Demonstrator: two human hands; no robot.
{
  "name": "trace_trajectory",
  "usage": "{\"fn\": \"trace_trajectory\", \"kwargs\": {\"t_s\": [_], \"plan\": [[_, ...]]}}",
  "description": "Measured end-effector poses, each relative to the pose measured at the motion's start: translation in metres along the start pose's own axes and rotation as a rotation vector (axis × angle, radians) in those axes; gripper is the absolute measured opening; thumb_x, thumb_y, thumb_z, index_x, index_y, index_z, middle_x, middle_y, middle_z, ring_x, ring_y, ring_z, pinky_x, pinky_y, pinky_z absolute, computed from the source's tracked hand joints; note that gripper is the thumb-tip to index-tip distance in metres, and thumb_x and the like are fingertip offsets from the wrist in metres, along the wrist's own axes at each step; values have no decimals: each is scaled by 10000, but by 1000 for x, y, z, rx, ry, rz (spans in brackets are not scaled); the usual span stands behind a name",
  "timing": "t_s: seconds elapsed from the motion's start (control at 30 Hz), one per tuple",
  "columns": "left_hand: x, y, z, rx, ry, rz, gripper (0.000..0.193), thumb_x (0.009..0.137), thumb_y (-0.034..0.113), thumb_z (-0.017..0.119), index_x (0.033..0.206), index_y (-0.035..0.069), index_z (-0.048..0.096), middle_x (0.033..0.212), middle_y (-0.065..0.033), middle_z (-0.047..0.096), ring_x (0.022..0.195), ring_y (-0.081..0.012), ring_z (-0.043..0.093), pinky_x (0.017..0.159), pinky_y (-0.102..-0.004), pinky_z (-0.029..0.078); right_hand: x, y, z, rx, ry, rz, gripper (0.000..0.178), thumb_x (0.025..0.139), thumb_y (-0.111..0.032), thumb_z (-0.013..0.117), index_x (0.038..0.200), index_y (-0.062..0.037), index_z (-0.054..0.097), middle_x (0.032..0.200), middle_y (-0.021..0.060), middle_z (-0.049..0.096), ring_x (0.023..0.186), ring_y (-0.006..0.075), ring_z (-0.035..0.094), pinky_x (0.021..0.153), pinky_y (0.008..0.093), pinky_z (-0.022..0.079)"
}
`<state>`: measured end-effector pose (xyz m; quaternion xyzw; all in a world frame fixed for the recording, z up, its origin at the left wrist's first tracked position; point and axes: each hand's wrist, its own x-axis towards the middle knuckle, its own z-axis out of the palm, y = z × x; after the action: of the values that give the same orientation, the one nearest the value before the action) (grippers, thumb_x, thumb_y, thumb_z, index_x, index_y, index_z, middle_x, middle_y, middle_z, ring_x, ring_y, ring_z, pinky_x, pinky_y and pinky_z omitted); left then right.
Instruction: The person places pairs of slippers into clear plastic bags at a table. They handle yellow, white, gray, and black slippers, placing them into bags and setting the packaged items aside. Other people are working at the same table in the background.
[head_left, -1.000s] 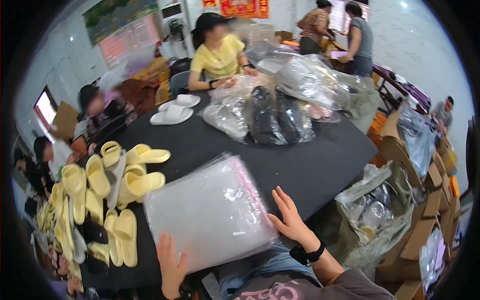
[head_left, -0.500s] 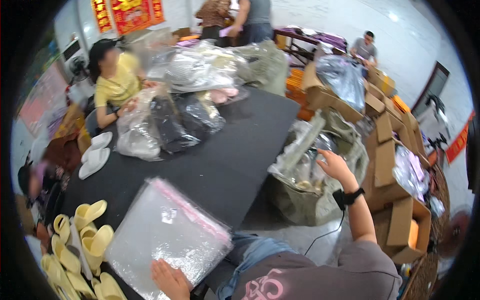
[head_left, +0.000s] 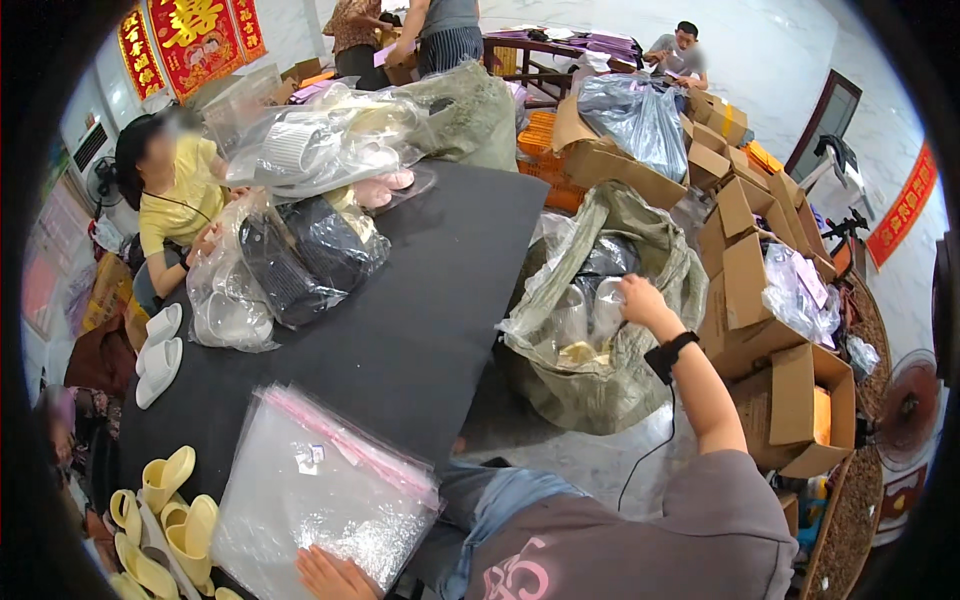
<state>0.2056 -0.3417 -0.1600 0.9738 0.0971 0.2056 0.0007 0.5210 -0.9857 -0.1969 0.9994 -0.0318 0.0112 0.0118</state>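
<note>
My left hand [head_left: 335, 575] lies flat, fingers stretched, on a stack of clear plastic bags [head_left: 330, 490] with a pink-edged strip, at the near edge of the black table [head_left: 440, 290]. My right arm reaches out to the right, over an open green woven sack [head_left: 560, 395] beside the table. Inside it my right hand [head_left: 648, 303] has its fingers curled at the edge of a pair of white slippers [head_left: 606, 308] in clear plastic; the fingertips are partly hidden. Pale yellow slippers [head_left: 190, 535] stand at the table's near left corner.
White slippers [head_left: 158, 365] lie at the table's left edge. Bagged slippers [head_left: 290, 260] are heaped at the far end, where a person in yellow [head_left: 180, 205] sits. Cardboard boxes [head_left: 740, 290] crowd the right, near a fan [head_left: 905, 410]. Other people work at the back.
My right hand was spread over the sack with the index finger out; now it is down at the white slippers, fingers curled. My left hand stays on the bags. The view has shifted.
</note>
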Motion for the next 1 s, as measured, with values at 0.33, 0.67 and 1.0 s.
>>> {"fn": "trace_trajectory", "kwargs": {"t_s": [0.33,0.67,1.0], "plan": [[2,2,-1,-1,-51,-55,554,987,355,536,1413,8,476,1431,-244,473,1322,-431,420,1125,-532,281,72,64,28,273,-378,134,480,774,-400,707,1143,-92,694,1132,148,702,1058,332,654,902,428,512],[-6,-3,-3,-25,-18,-80,575,938,341,568,1405,15,484,1403,-235,492,1323,-422,413,1117,-538,289,23,34,-89,128,100,52,316,804,-284,690,1106,-190,702,1106,61,648,1109,289,597,905,483,437],[-11,-2,-3,-57,-6,-139,595,920,368,574,1391,12,502,1396,-210,513,1322,-420,421,1115,-548,282,-61,-129,-326,41,869,-514,295,764,4,645,1017,-144,681,994,15,620,1078,249,564,1103,490,305]]}}
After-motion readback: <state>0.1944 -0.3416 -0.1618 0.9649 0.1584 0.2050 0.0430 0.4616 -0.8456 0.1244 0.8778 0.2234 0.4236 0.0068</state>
